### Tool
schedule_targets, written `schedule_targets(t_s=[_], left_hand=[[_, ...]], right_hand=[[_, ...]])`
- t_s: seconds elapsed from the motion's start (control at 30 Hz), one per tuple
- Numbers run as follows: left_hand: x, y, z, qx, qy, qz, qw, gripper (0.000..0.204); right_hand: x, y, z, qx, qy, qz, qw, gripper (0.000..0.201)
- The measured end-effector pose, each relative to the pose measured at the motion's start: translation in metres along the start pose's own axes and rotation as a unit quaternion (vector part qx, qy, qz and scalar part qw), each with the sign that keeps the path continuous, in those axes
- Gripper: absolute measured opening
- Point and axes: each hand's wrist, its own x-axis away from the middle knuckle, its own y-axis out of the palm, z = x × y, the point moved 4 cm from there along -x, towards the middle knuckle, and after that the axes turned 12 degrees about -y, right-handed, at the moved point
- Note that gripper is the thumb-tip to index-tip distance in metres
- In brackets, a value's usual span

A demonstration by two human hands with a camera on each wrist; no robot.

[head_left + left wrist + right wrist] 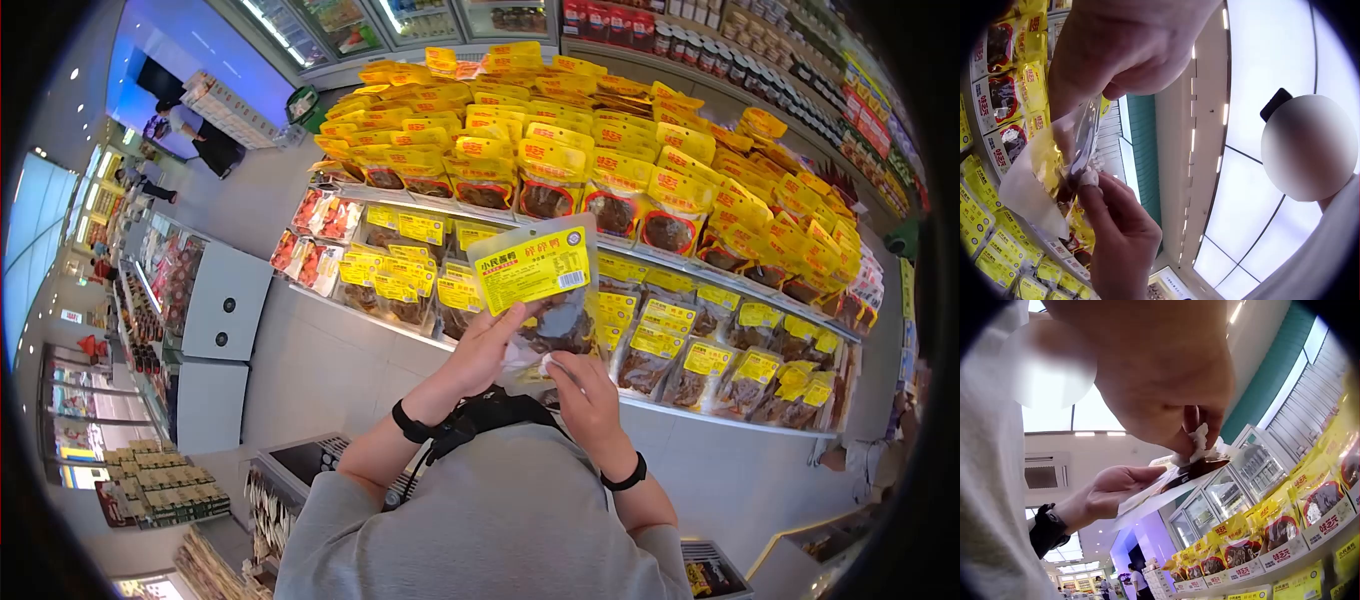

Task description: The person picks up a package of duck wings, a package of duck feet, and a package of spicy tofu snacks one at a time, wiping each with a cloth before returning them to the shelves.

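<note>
A clear pack [555, 325] with a yellow label [533, 268] is held near the centre of the head view, tilted, its label side facing the camera. It is gripped at its lower left by the left hand [482, 352], thumb laid over the front. A crumpled white tissue [1199, 440] is pinched narrowly between thumb and fingers by the right hand [588, 395], at the lower part of the pack. Whether the pack itself is also gripped by the right hand cannot be told. Dark contents are seen below the label. In the left wrist view, the tissue is shown at the pack's edge, left of centre; in the right wrist view, it is shown right of centre, above the pack.

Black bands are worn on both wrists: left band [415, 422], right band [625, 473]. A grey shirt [500, 520] is seen at bottom centre.

A two-tier display is seen behind the pack. Yellow bags [548, 175] are packed in rows on the upper tier, across the top centre and right; yellow-labelled packs [655, 345] are laid on the lower tier. Red-and-white packs [325, 218] are placed at its left end. Glass-door fridges [390, 25] are seen at the top, stocked shelves [720, 75] at upper right, a person in a dark skirt [205, 135] at upper left, stacked boxes [165, 480] at lower left.
</note>
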Motion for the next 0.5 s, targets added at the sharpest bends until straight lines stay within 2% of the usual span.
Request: schedule_targets(t_s=[0.07, 0.13, 0.17, 0.27, 0.33, 0.37, 0.43, 0.5], left_hand=[[0.0, -0.006, -0.008, -0.035, 0.017, -0.004, 0.999, 0.046], [0.003, -0.004, -0.012, -0.056, -0.012, -0.011, 0.998, 0.046], [0.009, 0.004, -0.01, -0.065, -0.041, -0.012, 0.997, 0.046], [0.02, 0.012, -0.012, -0.049, -0.004, -0.011, 0.999, 0.047], [0.023, 0.014, -0.016, -0.038, -0.001, -0.023, 0.999, 0.049], [0.021, 0.008, -0.019, -0.037, 0.011, -0.015, 0.999, 0.049], [0.015, -0.011, -0.025, -0.143, 0.081, 0.017, 0.986, 0.049], [0.02, -0.017, -0.021, -0.167, 0.111, 0.031, 0.979, 0.051]], right_hand=[[0.001, -0.009, 0.008, 0.028, 0.027, 0.026, 0.999, 0.029], [-0.009, -0.02, 0.019, 0.077, 0.082, 0.056, 0.992, 0.024], [-0.019, -0.023, 0.023, 0.087, 0.075, 0.069, 0.991, 0.023], [-0.045, -0.014, 0.02, 0.061, 0.044, 0.073, 0.994, 0.025], [-0.053, -0.002, 0.01, 0.028, -0.004, 0.001, 1.0, 0.026], [-0.054, 0.002, 0.003, 0.022, -0.017, 0.001, 1.0, 0.026], [-0.052, 0.01, -0.016, -0.012, -0.076, -0.043, 0.996, 0.026], [-0.043, 0.01, -0.018, -0.025, -0.089, -0.056, 0.994, 0.025]])
